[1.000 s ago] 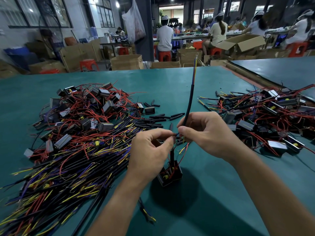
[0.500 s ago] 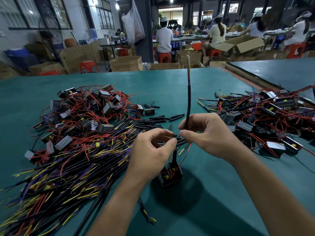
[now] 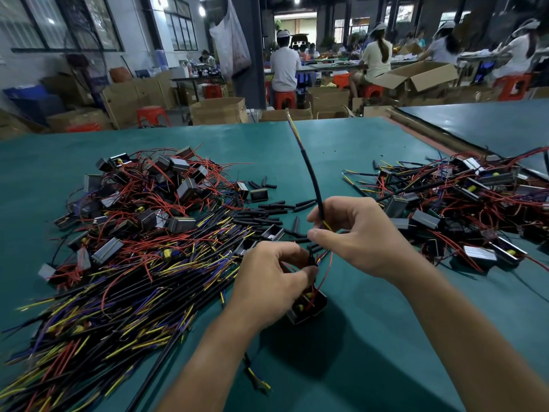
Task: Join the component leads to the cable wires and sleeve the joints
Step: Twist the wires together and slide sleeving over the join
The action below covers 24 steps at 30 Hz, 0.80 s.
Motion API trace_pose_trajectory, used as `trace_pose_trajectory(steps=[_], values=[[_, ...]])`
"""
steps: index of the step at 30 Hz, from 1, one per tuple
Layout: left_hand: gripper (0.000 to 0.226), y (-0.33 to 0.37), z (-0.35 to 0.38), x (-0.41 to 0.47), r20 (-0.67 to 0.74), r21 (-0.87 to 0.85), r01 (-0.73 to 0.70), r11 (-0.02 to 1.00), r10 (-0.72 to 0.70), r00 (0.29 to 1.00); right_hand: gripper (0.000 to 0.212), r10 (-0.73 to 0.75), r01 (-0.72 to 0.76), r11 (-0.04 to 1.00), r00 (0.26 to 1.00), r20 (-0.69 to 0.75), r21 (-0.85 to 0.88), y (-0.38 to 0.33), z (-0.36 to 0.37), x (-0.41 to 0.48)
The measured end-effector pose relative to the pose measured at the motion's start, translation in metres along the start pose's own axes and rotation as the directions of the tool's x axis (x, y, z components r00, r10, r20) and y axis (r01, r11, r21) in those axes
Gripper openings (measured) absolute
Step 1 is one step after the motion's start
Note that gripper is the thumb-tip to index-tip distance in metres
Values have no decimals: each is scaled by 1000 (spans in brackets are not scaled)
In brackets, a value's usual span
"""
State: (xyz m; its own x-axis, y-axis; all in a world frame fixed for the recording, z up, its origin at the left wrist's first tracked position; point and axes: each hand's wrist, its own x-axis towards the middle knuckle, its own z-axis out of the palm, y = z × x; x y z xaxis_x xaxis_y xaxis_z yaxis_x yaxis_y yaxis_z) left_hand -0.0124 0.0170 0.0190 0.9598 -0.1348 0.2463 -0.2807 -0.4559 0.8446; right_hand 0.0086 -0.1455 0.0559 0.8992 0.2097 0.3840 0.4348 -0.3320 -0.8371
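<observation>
Reference point: the black component point(image 3: 309, 307), low over the green table point(image 3: 386, 337); contact with the surface is unclear. The left hand point(image 3: 273, 281) is hovering directly above it, fingers curled, pinching the leads point(image 3: 326, 269) rising from its top. The right hand point(image 3: 356, 236), up and right of the component, is gripping the black cable point(image 3: 312, 176) between thumb and forefinger. The cable is arching away behind the component, showing coloured wires at its far tip. Loose black sleeves point(image 3: 267, 212) are lying behind the component, a cable heap point(image 3: 118, 292) left of it, and wired units point(image 3: 460, 209) right of it.
</observation>
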Motion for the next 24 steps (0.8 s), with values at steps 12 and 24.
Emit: trace_pose_trajectory(steps=[12,24], values=[[13,0,-3,3,-96,-223,-119,968,100,990,13,-24,24,999,1000,5,36,-3,-2,0],[10,0,1,3,-158,-285,-194,939,153,976,15,-67,66,997,998,6,39,-4,-5,-1]])
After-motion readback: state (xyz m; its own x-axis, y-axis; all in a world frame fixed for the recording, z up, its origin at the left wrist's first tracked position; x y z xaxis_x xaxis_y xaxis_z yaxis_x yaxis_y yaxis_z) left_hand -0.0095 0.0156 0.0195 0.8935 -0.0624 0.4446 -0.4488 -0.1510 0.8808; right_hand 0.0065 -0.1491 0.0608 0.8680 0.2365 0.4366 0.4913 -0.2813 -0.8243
